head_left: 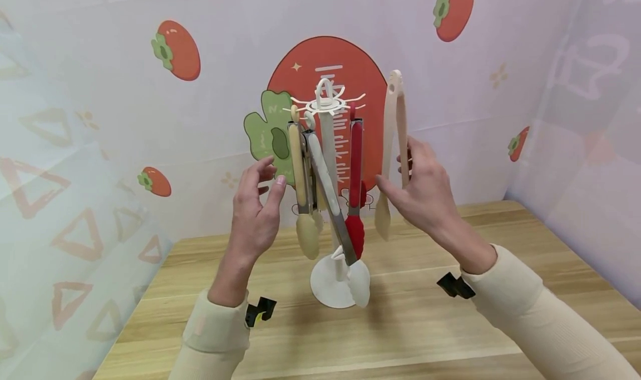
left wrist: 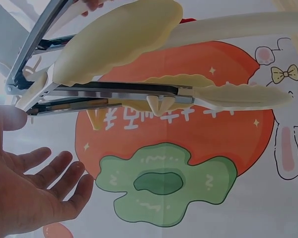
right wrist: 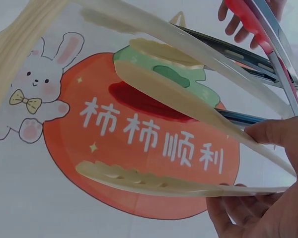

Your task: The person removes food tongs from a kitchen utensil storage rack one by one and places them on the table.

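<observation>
In the head view my right hand (head_left: 425, 185) grips a pair of beige tongs (head_left: 389, 124) upright, to the right of a white rotating rack (head_left: 328, 285). Its thumb lies against one arm of them and its fingers curl at the other, as the right wrist view shows. From the rack's hooks hang cream-yellow tongs (head_left: 306, 238), tongs with pale grey handles (head_left: 324, 171) and red tongs (head_left: 356, 163). My left hand (head_left: 257, 213) is left of the rack, fingers spread, holding nothing, near the cream-yellow tongs. The hanging tongs partly hide one another.
The rack stands on a wooden table (head_left: 210, 291). Behind it hangs a pale cloth backdrop (head_left: 225, 52) printed with persimmons, and more printed cloth (head_left: 50, 163) closes off the left side. The rack's thin hooks (head_left: 358, 98) stick out around its top.
</observation>
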Available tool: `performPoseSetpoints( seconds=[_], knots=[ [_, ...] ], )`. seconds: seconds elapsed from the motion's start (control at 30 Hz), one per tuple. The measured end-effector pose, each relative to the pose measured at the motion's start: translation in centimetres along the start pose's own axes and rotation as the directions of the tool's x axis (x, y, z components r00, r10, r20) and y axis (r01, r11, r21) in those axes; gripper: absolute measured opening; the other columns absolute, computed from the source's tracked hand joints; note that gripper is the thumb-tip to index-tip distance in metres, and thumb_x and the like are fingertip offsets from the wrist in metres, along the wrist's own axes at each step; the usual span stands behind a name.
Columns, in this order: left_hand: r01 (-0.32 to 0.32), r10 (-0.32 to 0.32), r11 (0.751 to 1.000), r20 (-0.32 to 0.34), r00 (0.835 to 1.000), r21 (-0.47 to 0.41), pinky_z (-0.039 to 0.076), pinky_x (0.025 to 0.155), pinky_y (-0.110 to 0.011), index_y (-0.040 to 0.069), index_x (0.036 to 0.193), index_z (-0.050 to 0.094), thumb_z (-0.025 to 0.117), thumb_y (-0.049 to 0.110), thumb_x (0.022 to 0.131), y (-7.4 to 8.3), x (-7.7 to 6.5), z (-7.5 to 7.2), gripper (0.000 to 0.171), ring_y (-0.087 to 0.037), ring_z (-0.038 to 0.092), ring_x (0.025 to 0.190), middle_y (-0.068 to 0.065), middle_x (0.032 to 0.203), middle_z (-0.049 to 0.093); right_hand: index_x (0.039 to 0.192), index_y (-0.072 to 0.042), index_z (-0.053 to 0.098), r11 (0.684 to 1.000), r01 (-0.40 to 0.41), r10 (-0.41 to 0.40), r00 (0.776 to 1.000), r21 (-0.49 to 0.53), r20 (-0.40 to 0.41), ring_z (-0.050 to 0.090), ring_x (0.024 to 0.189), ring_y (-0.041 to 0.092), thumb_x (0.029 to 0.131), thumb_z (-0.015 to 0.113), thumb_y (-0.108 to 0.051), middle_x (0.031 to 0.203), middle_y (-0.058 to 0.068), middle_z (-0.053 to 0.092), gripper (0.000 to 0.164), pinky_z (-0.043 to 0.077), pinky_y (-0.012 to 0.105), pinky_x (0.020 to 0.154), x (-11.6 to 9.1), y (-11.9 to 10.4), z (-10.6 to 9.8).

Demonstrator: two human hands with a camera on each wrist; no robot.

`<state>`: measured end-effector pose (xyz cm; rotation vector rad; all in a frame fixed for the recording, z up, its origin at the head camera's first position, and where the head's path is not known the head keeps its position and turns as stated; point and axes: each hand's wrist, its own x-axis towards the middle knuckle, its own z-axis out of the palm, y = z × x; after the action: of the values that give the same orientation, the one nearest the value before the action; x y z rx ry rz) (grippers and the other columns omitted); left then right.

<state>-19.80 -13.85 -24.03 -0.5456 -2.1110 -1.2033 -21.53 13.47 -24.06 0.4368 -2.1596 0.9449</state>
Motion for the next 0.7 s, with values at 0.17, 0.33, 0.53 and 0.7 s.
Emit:
performPoseSetpoints(
  seconds=[0.17,0.33,0.53,0.7],
  knots=[
    [0.011,-0.011,1.0,0.003,1.0,-0.008,0.039,0.094,-0.044,0.01,0.135,0.045,0.047,0.028,0.097,-0.1,0.1,0.0,0.042,-0.023,0.047,0.113,-0.01,0.12,0.051,0.127,0.0,0.046,0.998,-0.033,0.036,0.997,-0.051,0.066,0.053,0.085,0.027,0.078,0.073,-0.025,0.1,0.014,0.052,0.061,0.044,0.042,0.067,-1.0,0.9,-0.5],
    [0.028,-0.027,0.999,0.009,1.0,-0.024,0.04,0.093,-0.041,0.011,0.135,0.045,0.047,0.03,0.097,-0.2,0.4,0.0,0.043,-0.021,0.049,0.111,-0.009,0.119,0.051,0.119,0.002,0.048,0.993,-0.056,0.071,0.986,-0.103,0.149,0.053,0.08,0.026,0.079,0.071,-0.023,0.095,0.013,0.051,0.053,0.043,0.04,0.063,-2.1,2.1,-1.0],
    [0.056,-0.055,0.997,0.025,0.998,-0.055,0.039,0.093,-0.039,0.012,0.135,0.045,0.047,0.028,0.098,-0.2,0.6,0.1,0.041,-0.019,0.048,0.112,-0.008,0.12,0.051,0.115,0.002,0.049,0.982,-0.068,0.11,0.964,-0.175,0.243,0.049,0.075,0.025,0.077,0.071,-0.022,0.089,0.014,0.051,0.05,0.04,0.036,0.059,-3.3,3.9,-1.6],
    [0.093,-0.089,0.992,0.043,0.995,-0.089,0.038,0.093,-0.041,0.005,0.135,0.043,0.046,0.016,0.098,1.0,0.6,0.0,0.039,-0.026,0.047,0.113,-0.015,0.12,0.05,0.106,-0.001,0.052,0.967,-0.079,0.152,0.94,-0.24,0.304,0.048,0.068,0.024,0.075,0.072,-0.024,0.081,0.011,0.05,0.043,0.037,0.033,0.054,-4.1,5.1,-2.0]
  ],
)
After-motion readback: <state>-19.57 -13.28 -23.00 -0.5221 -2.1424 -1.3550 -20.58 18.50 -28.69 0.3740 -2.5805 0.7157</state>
